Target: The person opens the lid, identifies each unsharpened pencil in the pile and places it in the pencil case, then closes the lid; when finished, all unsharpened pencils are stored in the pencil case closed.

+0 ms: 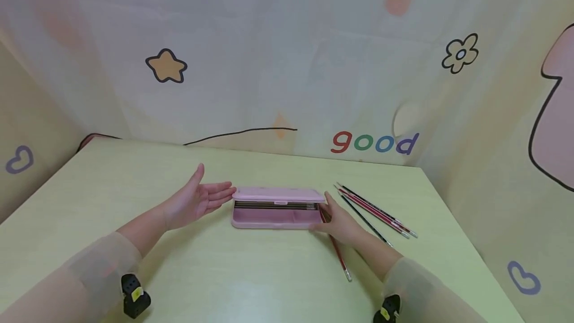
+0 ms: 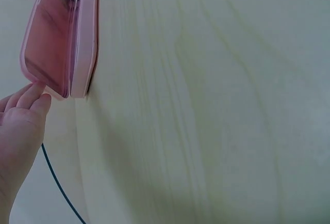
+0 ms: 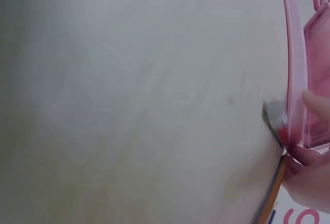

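Note:
A pink pencil case (image 1: 269, 218) sits on the table with its lid (image 1: 278, 194) raised and several dark-and-gold pencils (image 1: 269, 205) lying along its back. My left hand (image 1: 193, 203) has its fingers straight, the fingertips touching the lid's left end; the thumb points up. At the other end, my right hand (image 1: 343, 221) grips the case, thumb at the front corner and a finger by the lid. A red pencil (image 1: 339, 255) runs beneath that hand, eraser end towards me. In the right wrist view a blurred eraser end (image 3: 276, 115) shows beside the case; whether the hand holds this pencil is unclear.
Right of the right hand lies a loose group of red and black pencils (image 1: 376, 213), pointing away from me. The pale wooden table (image 1: 179, 273) meets a printed cloth backdrop (image 1: 269, 64) at the back and sides.

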The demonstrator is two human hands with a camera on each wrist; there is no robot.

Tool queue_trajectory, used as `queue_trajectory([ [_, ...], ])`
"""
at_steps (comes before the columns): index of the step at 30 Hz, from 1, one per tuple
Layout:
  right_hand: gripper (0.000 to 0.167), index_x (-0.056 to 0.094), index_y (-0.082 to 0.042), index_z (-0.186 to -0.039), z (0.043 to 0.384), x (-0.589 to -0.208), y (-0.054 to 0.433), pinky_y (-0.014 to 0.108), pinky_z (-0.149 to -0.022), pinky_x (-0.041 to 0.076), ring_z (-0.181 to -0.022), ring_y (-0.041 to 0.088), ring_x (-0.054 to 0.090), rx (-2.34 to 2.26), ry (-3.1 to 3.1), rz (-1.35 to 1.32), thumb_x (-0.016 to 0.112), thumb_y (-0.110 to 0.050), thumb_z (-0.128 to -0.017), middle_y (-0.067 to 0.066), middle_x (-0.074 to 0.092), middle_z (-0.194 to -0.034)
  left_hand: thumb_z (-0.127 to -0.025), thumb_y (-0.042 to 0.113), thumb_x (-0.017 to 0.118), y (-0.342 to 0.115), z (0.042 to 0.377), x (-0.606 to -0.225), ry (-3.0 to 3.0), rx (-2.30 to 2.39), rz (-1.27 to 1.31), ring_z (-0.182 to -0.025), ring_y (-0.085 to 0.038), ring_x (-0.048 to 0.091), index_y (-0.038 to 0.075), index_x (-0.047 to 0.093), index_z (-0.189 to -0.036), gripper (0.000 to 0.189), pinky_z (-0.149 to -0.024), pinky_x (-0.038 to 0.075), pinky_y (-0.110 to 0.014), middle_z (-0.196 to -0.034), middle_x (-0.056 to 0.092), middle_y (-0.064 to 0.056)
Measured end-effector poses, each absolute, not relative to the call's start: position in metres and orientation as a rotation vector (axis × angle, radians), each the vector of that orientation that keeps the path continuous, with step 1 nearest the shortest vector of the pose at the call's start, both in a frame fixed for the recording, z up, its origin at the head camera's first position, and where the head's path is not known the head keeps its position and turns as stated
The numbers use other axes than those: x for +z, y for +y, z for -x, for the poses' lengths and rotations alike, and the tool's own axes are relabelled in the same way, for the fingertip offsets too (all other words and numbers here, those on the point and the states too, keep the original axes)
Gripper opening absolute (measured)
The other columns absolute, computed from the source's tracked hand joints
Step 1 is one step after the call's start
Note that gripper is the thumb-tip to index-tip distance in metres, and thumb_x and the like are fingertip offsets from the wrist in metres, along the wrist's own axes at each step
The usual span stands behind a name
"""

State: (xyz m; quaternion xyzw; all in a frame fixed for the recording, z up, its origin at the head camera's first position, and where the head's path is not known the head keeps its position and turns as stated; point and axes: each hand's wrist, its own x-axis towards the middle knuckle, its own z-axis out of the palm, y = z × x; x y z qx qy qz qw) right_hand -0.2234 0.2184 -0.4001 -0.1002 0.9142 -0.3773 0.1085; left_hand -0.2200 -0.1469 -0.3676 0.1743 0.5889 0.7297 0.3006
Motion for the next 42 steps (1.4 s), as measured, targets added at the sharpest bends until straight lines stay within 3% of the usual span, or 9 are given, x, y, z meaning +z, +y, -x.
queue_trajectory([
  [6,0.098,0.010,0.002,-0.148,0.220,-0.397,0.223,0.049,-0.108,0.021,-0.134,0.034,0.029,-1.177,2.631,0.337,0.075,-0.027,-0.079,0.022,0.035,-0.143,-0.090,0.067,0.005,-0.145,0.217,-0.369,1.612,1.888,-0.477,-0.138,-0.028,0.014,-0.010,0.005,-0.144,0.094,-0.109,0.012,-0.035,-0.151,0.012,-0.021],
  [12,0.092,0.015,-0.008,-0.150,0.209,-0.387,0.227,0.052,-0.105,0.025,-0.136,0.035,0.023,-1.196,2.646,0.384,0.072,-0.031,-0.082,0.017,0.026,-0.150,-0.093,0.064,0.005,-0.143,0.215,-0.370,1.726,1.798,-0.502,-0.138,-0.029,0.016,-0.009,0.008,-0.145,0.089,-0.110,0.012,-0.036,-0.151,0.015,-0.020],
  [16,0.083,0.024,-0.010,-0.148,0.201,-0.381,0.225,0.053,-0.106,0.023,-0.138,0.034,0.019,-0.931,2.780,0.567,0.070,-0.032,-0.083,0.012,0.021,-0.153,-0.095,0.061,0.007,-0.142,0.209,-0.370,1.967,1.610,-0.537,-0.139,-0.026,0.018,-0.001,0.015,-0.148,0.082,-0.111,0.007,-0.046,-0.152,0.021,-0.012],
  [19,0.079,0.029,-0.007,-0.146,0.195,-0.378,0.220,0.051,-0.107,0.022,-0.138,0.032,0.019,-0.661,2.858,0.752,0.070,-0.031,-0.084,0.011,0.020,-0.153,-0.096,0.059,0.015,-0.135,0.201,-0.370,2.230,1.395,-0.546,-0.139,-0.025,0.018,0.010,0.022,-0.149,0.072,-0.109,0.009,-0.052,-0.151,0.025,-0.004],
  [22,0.079,0.030,-0.004,-0.145,0.191,-0.379,0.216,0.051,-0.106,0.023,-0.138,0.033,0.019,-0.398,2.909,0.901,0.069,-0.036,-0.084,0.012,0.021,-0.152,-0.095,0.059,0.029,-0.124,0.191,-0.373,2.493,1.131,-0.608,-0.138,-0.027,0.023,0.014,0.022,-0.149,0.070,-0.108,0.016,-0.052,-0.150,0.028,-0.005],
  [24,0.079,0.031,-0.004,-0.145,0.189,-0.380,0.213,0.054,-0.105,0.024,-0.138,0.034,0.019,-0.274,2.929,0.945,0.068,-0.038,-0.084,0.014,0.023,-0.152,-0.093,0.060,0.036,-0.116,0.186,-0.375,2.644,0.918,-0.709,-0.137,-0.030,0.024,0.010,0.020,-0.149,0.077,-0.107,0.020,-0.051,-0.150,0.027,-0.012],
  [30,0.077,0.030,-0.009,-0.146,0.186,-0.382,0.211,0.060,-0.101,0.025,-0.137,0.038,0.020,-0.098,2.882,1.012,0.062,-0.044,-0.086,0.015,0.022,-0.151,-0.086,0.069,0.039,-0.100,0.168,-0.384,2.852,0.343,-0.888,-0.138,-0.039,0.016,0.007,0.023,-0.148,0.089,-0.105,0.018,-0.058,-0.151,0.018,-0.021],
  [42,0.076,0.030,-0.005,-0.146,0.186,-0.372,0.202,0.058,-0.101,0.028,-0.136,0.043,0.018,-0.063,2.788,1.004,0.062,-0.041,-0.087,0.020,0.020,-0.151,-0.082,0.069,0.047,-0.090,0.162,-0.385,2.879,0.180,-0.762,-0.137,-0.044,0.010,0.009,0.018,-0.149,0.096,-0.097,0.017,-0.070,-0.153,0.004,-0.022],
])
